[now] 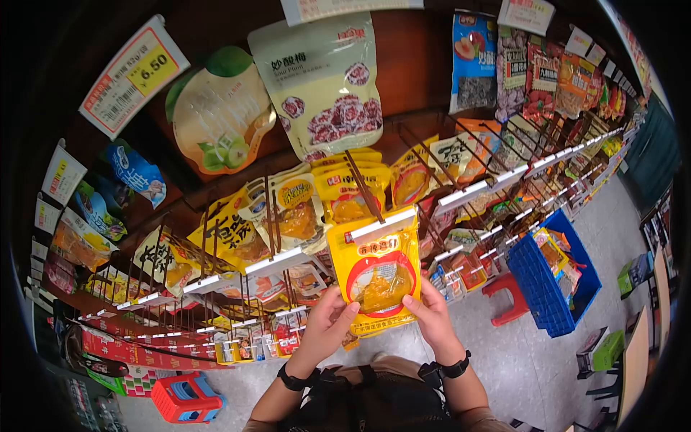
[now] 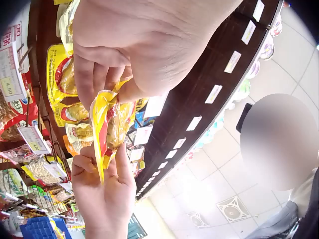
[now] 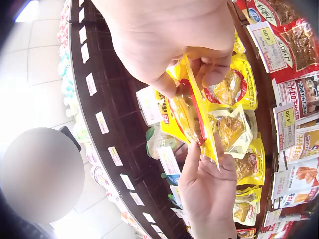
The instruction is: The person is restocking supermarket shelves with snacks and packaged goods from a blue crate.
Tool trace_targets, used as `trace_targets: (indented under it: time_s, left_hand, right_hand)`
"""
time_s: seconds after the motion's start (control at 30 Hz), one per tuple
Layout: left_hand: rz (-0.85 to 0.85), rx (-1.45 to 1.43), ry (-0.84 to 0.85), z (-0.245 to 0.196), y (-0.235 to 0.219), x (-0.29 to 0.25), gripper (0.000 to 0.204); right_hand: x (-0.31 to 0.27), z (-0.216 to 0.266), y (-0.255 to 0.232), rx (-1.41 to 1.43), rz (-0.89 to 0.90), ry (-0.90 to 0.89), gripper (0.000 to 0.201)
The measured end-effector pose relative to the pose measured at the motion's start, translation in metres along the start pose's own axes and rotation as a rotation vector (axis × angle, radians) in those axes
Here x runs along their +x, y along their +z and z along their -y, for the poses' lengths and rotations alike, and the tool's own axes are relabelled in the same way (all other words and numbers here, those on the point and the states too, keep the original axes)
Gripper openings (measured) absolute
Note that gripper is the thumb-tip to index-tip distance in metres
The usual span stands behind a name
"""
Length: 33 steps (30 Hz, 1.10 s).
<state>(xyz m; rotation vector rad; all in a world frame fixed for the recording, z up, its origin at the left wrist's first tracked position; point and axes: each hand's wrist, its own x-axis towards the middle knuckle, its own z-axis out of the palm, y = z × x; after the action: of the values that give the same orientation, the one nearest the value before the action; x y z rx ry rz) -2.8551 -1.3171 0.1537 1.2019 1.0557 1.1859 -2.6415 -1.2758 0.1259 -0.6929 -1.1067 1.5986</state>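
A yellow packet with a red ring and a clear window (image 1: 379, 277) is held upright between both hands, in front of the rack. The left hand (image 1: 330, 324) pinches its lower left edge, thumb on the front; the right hand (image 1: 434, 317) pinches the lower right edge likewise. In the left wrist view the packet (image 2: 113, 127) shows edge-on, with the left hand (image 2: 144, 45) above it and the right hand (image 2: 107, 199) below. The right wrist view shows the packet (image 3: 189, 112) bulging, gripped by the right hand (image 3: 169, 40) and the left hand (image 3: 209, 194).
Hooks with snack packets (image 1: 295, 209) and white price tags run along the rack behind. A blue basket (image 1: 536, 281) holding packets stands at the right, beside a red stool (image 1: 507, 297). Another red and blue stool (image 1: 187, 397) is at the lower left.
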Motion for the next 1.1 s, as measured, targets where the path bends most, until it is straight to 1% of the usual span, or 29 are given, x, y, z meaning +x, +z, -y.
trace_targets:
  time_s: [0.03, 0.1, 0.27, 0.4, 0.47, 0.5, 0.53, 0.57, 0.63, 0.7, 0.77, 0.8, 0.83, 0.9, 0.97, 1.03, 1.07, 1.1]
  left_hand:
    - [-0.003, 0.001, 0.014, -0.002, -0.001, 0.002, 0.028]
    - [-0.020, -0.006, -0.028, -0.003, -0.001, 0.001, 0.027]
    - [-0.011, -0.080, 0.008, -0.003, -0.005, 0.006, 0.025]
    - [-0.033, -0.113, -0.026, 0.000, -0.015, 0.009, 0.023]
    - [-0.047, -0.128, -0.045, -0.002, -0.022, 0.012, 0.023]
    - [-0.059, -0.124, -0.047, -0.006, -0.026, 0.018, 0.024]
    - [-0.071, -0.119, -0.049, -0.009, -0.031, 0.026, 0.025]
    - [-0.057, -0.094, -0.131, -0.011, -0.041, 0.031, 0.027]
    - [-0.060, -0.191, -0.135, 0.000, -0.046, 0.035, 0.027]
    - [-0.033, -0.171, -0.134, -0.004, -0.056, 0.045, 0.028]
    - [-0.003, -0.156, -0.133, -0.004, -0.063, 0.051, 0.029]
    - [-0.017, -0.163, -0.128, 0.000, -0.066, 0.053, 0.030]
    - [-0.030, -0.170, -0.123, 0.004, -0.069, 0.056, 0.032]
    - [-0.025, -0.118, -0.160, 0.008, -0.075, 0.061, 0.035]
    - [-0.105, -0.179, -0.185, 0.011, -0.076, 0.065, 0.037]
    - [-0.083, -0.138, -0.171, 0.014, -0.082, 0.071, 0.041]
    - [-0.076, -0.134, -0.149, 0.015, -0.083, 0.075, 0.041]
    - [-0.075, -0.130, -0.130, 0.016, -0.083, 0.076, 0.042]
  right_hand:
    - [0.002, 0.000, 0.001, 0.010, -0.007, 0.006, 0.041]
    - [0.002, 0.004, 0.003, 0.002, -0.011, 0.014, 0.039]
    - [0.008, 0.007, 0.008, -0.004, -0.033, 0.040, 0.036]
    - [0.016, 0.006, 0.018, -0.013, -0.036, 0.054, 0.036]
    - [0.021, 0.001, 0.028, -0.099, -0.108, 0.016, 0.035]
    - [0.031, 0.001, 0.033, -0.102, -0.116, 0.022, 0.035]
    - [0.047, 0.002, 0.038, -0.130, -0.133, -0.028, 0.033]
    - [0.055, 0.002, 0.041, -0.159, -0.157, -0.071, 0.032]
    - [0.061, -0.002, 0.046, -0.133, -0.185, -0.047, 0.034]
    - [0.069, -0.003, 0.054, -0.108, -0.202, -0.052, 0.035]
    - [0.073, -0.002, 0.059, -0.116, -0.228, -0.030, 0.033]
    - [0.077, -0.003, 0.065, -0.124, -0.285, -0.048, 0.026]
    - [0.080, -0.003, 0.065, -0.131, -0.301, -0.047, 0.026]
    - [0.089, -0.005, 0.064, -0.151, -0.329, 0.102, 0.021]
    - [0.092, -0.012, 0.064, -0.149, -0.357, 0.113, 0.018]
    - [0.093, -0.018, 0.062, -0.128, -0.380, 0.214, 0.019]
    - [0.093, -0.024, 0.059, -0.114, -0.352, 0.163, 0.022]
    - [0.092, -0.031, 0.056, -0.108, -0.361, 0.166, 0.022]
